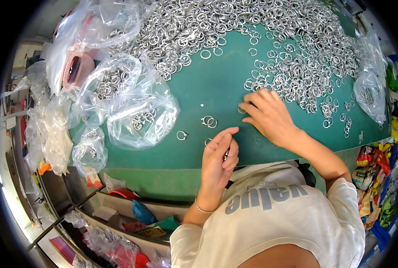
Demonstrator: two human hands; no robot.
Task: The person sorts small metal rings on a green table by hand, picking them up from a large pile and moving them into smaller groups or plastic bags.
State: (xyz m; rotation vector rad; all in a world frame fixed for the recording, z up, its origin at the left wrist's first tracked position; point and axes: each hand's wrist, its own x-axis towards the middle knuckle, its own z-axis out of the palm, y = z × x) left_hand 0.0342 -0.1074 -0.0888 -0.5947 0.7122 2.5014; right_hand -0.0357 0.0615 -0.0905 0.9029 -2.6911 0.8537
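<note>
Silver finger rings cover much of the green table. My left hand (220,155) is closed, palm turned up, with small shiny metal between the curled fingers; it looks like rings, mostly hidden. Beside its knuckles lies a single ring (208,141). My right hand (270,117) reaches over the tabletop, fingers bent, with a ring (241,110) at the tips of its thumb and forefinger. Left of the hands lie a small cluster of rings (209,121) and one lone ring (181,135). Just beyond my right hand spreads a loose heap of rings (299,80).
A large ring pile (194,27) runs along the far side. Clear plastic bags (143,107) with rings stand at the left, near a pink container (78,69). Another bag (370,96) hangs at the right edge. Below the table are open compartments (132,210) with packets; colourful packages (370,169) sit right.
</note>
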